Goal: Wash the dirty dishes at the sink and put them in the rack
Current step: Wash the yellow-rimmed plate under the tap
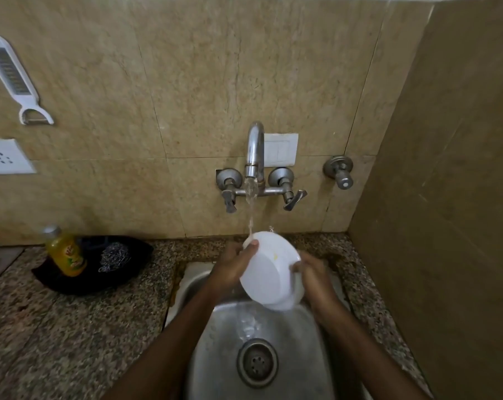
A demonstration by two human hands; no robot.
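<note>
Clasps white bowl (270, 269) from two sides: with left hand (233, 264) at the bowl's nine o'clock, thumb hooked over the rim near the top, and with right hand (313, 272) at its three o'clock, fingers (295, 267) curled over the opposite edge. Holds it steeply tilted above sink (287, 356), clear of the basin, and takes water stream (251, 209) from tap (256, 148) on the upper rim, just beside the left thumb. Shows a small yellowish smear (276, 256) toward one o'clock on the bowl.

Looks like the rinse stage of this one dish, not yet finished given that smear. Calls next for turning the bowl so the flow reaches the mark, rubbing it off with a free thumb, then tipping out the water and carrying the bowl to the rack. Finds no rack in view, so cannot say which way that carry goes.

Reads little: on yellow bottle (66, 255) at ten o'clock of the sink, beside steel scrubber (114, 255), only a red-and-green label, perhaps starting with "V", otherwise blurred. Finds no legible writing elsewhere.
</note>
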